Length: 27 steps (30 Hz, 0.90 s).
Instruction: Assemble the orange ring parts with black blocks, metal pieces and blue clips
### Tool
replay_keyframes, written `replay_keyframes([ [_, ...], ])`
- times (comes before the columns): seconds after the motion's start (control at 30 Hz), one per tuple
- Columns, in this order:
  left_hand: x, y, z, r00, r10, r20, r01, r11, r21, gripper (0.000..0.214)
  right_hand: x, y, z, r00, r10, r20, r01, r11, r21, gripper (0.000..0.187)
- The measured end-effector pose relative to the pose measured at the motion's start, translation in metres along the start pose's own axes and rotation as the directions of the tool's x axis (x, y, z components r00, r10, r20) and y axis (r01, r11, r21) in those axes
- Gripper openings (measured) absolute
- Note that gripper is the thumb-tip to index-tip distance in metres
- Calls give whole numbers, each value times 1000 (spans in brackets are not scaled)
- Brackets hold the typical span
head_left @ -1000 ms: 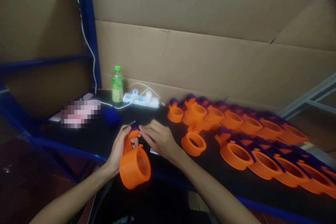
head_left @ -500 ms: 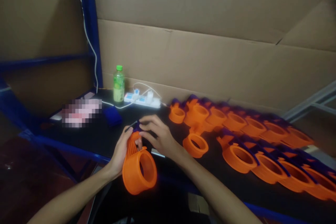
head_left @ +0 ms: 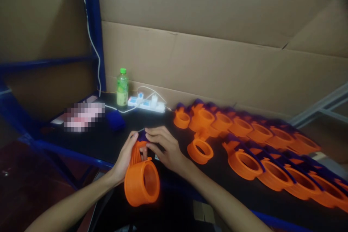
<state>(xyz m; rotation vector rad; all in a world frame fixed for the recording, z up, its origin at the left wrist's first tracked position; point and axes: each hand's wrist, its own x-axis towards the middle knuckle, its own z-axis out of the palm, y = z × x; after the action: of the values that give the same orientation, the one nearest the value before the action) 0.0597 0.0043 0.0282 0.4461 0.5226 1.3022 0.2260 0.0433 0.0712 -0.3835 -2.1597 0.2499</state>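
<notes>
An orange plastic part with a wide ring (head_left: 142, 183) hangs over the front edge of the table, held up by both hands. My left hand (head_left: 124, 157) is closed around its ribbed neck from the left side. At the top end of the part sits a dark blue piece (head_left: 142, 136). My right hand (head_left: 165, 148) is closed on that piece, its fingertips pressing the right side. A thin, light edge shows along the top of the blue piece; what it belongs to I cannot make out.
Several similar orange ring parts (head_left: 246, 165) with dark blue pieces stand in rows on the black table (head_left: 89, 145) at right. One orange ring (head_left: 200, 151) lies nearer. A green-capped bottle (head_left: 122, 87), white power strip (head_left: 146, 104) and blue object (head_left: 115, 119) are farther back.
The held orange part has shifted slightly down and left in view. My right fingers have spread a little along the dark blue piece, and more of it shows. Both hands keep their hold.
</notes>
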Motion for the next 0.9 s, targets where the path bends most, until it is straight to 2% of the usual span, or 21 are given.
replay_keyframes([
  [0.17,4,1,-8,985,-138,107,147,986,-77,39,-1,1,5,995,-6,95,12,998,-57,41],
  [0.37,0,2,-9,980,-66,185,96,983,-157,49,10,-10,10,991,-23,131,43,988,-149,45],
  [0.5,-2,-1,-9,932,-67,356,123,983,-137,63,38,-23,-4,973,-72,218,76,997,-10,29],
  [0.53,-1,-1,-9,916,-60,398,118,985,-123,65,48,-22,-6,981,-45,189,38,999,36,25],
  [0.6,0,-1,-7,899,8,438,57,989,-135,57,71,-12,-4,986,144,87,-150,986,66,35],
  [0.63,0,0,-6,898,33,438,27,991,-131,57,83,-3,1,957,286,46,-288,957,44,46],
  [0.67,1,1,-5,897,64,436,-10,992,-126,57,94,9,7,906,422,42,-422,907,-3,53],
  [0.7,1,3,-4,894,84,440,-39,993,-111,62,104,22,15,842,528,108,-523,849,-75,55],
  [0.8,1,4,-3,864,73,498,-59,997,-44,80,124,62,46,740,598,309,-572,801,-177,46],
  [0.9,1,2,-5,838,57,542,-49,998,-29,82,131,85,76,667,621,412,-576,780,-244,47],
])
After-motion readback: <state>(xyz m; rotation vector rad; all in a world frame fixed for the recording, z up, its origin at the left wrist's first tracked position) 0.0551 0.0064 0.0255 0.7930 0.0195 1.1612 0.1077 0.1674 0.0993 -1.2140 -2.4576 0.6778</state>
